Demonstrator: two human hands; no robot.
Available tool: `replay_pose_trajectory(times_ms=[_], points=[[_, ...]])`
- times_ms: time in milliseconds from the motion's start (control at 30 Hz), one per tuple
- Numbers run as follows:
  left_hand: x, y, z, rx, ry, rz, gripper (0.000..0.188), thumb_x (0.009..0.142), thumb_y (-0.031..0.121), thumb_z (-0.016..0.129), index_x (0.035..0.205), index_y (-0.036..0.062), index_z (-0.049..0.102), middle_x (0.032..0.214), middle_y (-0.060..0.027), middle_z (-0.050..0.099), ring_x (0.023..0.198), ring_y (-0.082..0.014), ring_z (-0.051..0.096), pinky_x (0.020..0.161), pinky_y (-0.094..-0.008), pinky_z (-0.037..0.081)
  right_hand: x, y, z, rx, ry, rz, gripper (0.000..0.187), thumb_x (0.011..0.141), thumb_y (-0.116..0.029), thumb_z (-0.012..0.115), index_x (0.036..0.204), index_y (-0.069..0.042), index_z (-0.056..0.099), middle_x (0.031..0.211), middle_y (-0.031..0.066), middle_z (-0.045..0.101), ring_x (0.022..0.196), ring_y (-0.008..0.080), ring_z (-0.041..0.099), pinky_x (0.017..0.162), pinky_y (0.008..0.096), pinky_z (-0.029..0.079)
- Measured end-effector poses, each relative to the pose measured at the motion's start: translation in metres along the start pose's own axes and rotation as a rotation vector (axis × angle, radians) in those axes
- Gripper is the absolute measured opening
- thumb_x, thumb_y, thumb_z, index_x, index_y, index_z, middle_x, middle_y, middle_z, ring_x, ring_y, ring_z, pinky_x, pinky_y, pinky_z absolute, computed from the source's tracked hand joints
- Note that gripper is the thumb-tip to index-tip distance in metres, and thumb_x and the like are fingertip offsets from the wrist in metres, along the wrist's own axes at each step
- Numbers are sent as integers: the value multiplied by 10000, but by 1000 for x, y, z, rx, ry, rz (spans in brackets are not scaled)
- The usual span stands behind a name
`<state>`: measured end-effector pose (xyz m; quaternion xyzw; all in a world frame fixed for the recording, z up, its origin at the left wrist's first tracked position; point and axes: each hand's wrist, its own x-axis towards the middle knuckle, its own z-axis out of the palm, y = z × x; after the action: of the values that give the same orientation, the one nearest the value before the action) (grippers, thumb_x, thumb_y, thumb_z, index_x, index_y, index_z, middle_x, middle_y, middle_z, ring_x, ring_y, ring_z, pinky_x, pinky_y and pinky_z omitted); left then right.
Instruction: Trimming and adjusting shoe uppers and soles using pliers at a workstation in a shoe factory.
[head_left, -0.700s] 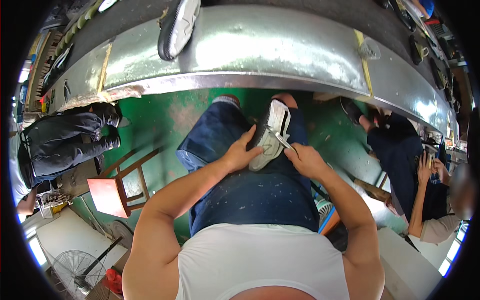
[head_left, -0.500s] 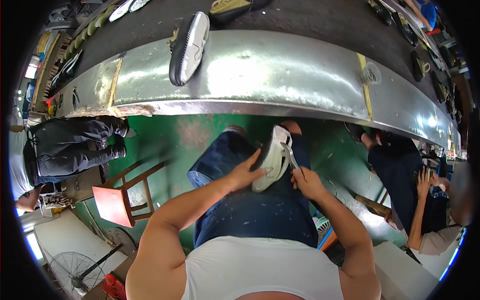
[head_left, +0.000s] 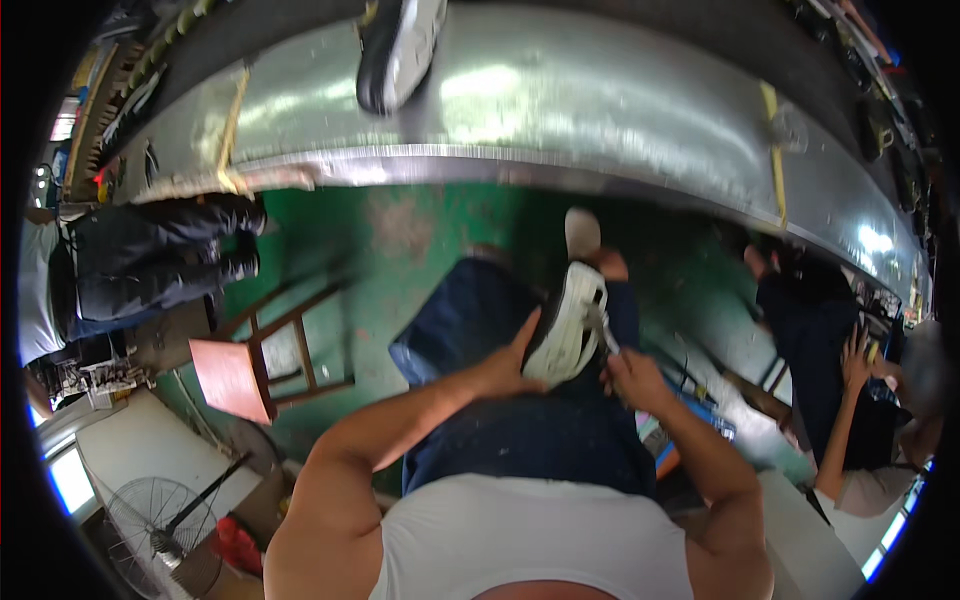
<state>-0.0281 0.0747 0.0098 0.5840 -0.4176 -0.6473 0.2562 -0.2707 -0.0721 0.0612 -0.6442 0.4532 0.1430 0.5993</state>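
Observation:
A white shoe with a black sole edge rests tilted over my lap. My left hand is closed on its lower left side, with the thumb along the dark sole edge. My right hand grips a grey metal hand tool with a curved head. The head of the tool lies against the right side of the shoe, by its opening. Blur hides whether it bites on the upper and what exact kind of tool it is.
A metal-edged bench crosses ahead, bearing a black-and-white shoe. On the left stand a wooden stool, a fan and a person in dark trousers. Another person sits on the right.
The head view has shifted, so the bench sits higher in it. The shoe has turned in my left hand, its top leaning right. My right hand still holds the tool at the shoe.

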Motion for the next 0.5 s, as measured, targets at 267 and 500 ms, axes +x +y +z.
replay_pose_trajectory(times_ms=[267, 500], points=[[-12, 43, -20, 556, 375, 350, 880, 774, 170, 781, 1503, 58, 302, 1211, -278, 624, 1141, -405, 624, 966, -417, 496, -26, 54, 27, 317, 247, -168, 304, 1027, -272, 513, 1052, 17, 605, 785, 53, 655, 701, 129, 631, 648, 279, 500], [-26, 155, -34, 330, 451, 636, 451, 797, 157, 819, 1164, 26, 592, 989, -117, 687, 924, -189, 678, 829, -334, 539, -66, 71, 22, 265, 349, -246, 264, 943, -176, 606, 1125, 15, 588, 860, 65, 641, 723, 138, 628, 673, 298, 504]])
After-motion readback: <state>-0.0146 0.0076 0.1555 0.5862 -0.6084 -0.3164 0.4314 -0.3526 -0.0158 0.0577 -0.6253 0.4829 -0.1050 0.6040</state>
